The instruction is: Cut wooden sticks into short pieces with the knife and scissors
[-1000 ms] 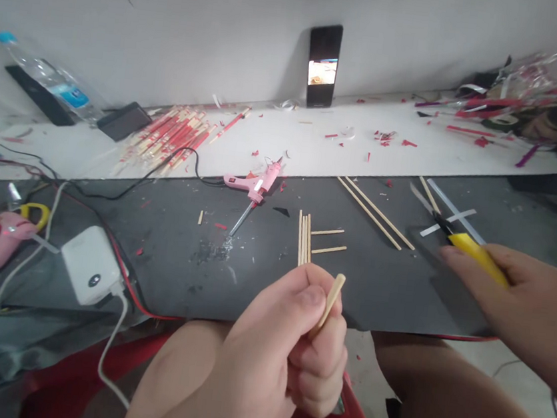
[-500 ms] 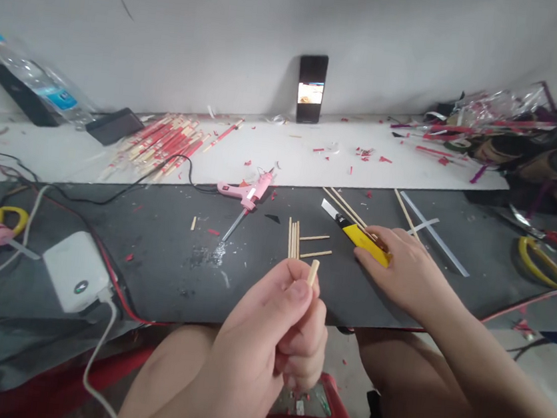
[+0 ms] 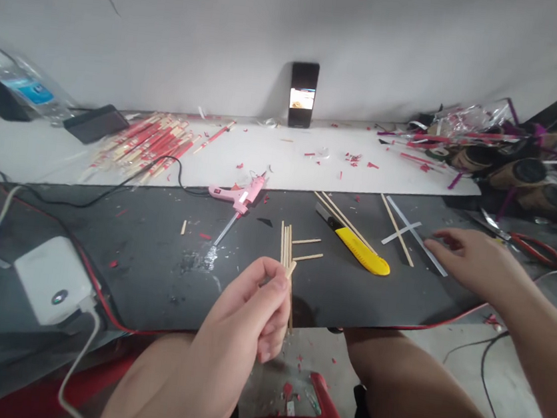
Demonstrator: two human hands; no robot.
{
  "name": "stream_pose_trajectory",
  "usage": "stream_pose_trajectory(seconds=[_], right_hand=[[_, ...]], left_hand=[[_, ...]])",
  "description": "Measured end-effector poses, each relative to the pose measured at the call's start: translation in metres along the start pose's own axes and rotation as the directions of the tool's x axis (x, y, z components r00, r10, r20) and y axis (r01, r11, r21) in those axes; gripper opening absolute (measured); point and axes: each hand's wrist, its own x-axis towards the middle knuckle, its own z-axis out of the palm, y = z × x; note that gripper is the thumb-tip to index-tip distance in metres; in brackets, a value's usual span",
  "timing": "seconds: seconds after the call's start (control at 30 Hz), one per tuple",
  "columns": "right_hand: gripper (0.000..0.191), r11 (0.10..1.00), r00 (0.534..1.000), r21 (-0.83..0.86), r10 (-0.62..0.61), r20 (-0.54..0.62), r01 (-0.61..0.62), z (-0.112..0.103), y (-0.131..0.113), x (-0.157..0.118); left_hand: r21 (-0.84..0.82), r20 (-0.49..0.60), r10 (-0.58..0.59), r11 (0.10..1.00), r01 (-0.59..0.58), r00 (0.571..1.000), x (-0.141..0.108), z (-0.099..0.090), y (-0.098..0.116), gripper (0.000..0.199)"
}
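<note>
My left hand (image 3: 240,322) is closed in a pinch around a pale wooden chopstick (image 3: 291,269), whose tip pokes up past the thumb. Just beyond it, several wooden sticks (image 3: 286,240) lie side by side on the dark mat, with two shorter pieces (image 3: 306,256) to their right. A yellow utility knife (image 3: 361,251) rests on the mat beside two long sticks (image 3: 352,219), touched by neither hand. My right hand (image 3: 473,261) hovers at the right, fingers loosely bent and apart, near crossed translucent strips (image 3: 413,236) and another stick (image 3: 397,230).
A pink glue gun (image 3: 239,198) lies left of centre. Behind it are a pile of red-wrapped chopsticks (image 3: 150,141) and a propped phone (image 3: 302,97). A white power bank (image 3: 54,281) with cables sits at left. Red-handled scissors (image 3: 538,249) and a cluttered heap (image 3: 490,156) occupy the right.
My right hand has let go of the utility knife and moved right, towards the scissors. My left hand has lowered slightly, still pinching the chopstick. The view has shifted a little right.
</note>
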Motion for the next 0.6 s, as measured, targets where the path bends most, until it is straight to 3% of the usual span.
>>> stream_pose_trajectory(seconds=[0.13,0.23,0.4,0.5,0.6], right_hand=[[0.048,1.0,0.999,0.013,0.006,-0.051,-0.005,-0.002,-0.017,0.009],[0.043,1.0,0.999,-0.001,-0.014,-0.051,0.014,-0.001,-0.011,0.013],[0.057,0.981,0.983,-0.106,0.154,-0.105,-0.165,0.002,0.044,-0.007],[0.053,0.961,0.965,-0.112,0.243,-0.103,-0.254,0.007,0.075,-0.016],[0.043,0.954,0.95,-0.067,0.281,-0.134,-0.291,0.006,0.092,-0.007]], left_hand=[[0.007,0.0,0.008,1.0,-0.008,1.0,0.003,0.006,-0.003,0.03],[0.011,0.034,-0.008,1.0,0.008,0.999,0.003,0.009,-0.005,0.032],[-0.011,0.051,-0.008,1.0,0.008,0.999,-0.006,0.005,0.0,0.031],[0.023,0.03,0.021,1.0,-0.021,0.999,-0.01,0.0,0.004,0.034],[0.041,0.028,0.031,0.999,-0.032,0.999,-0.009,-0.002,0.004,0.033]])
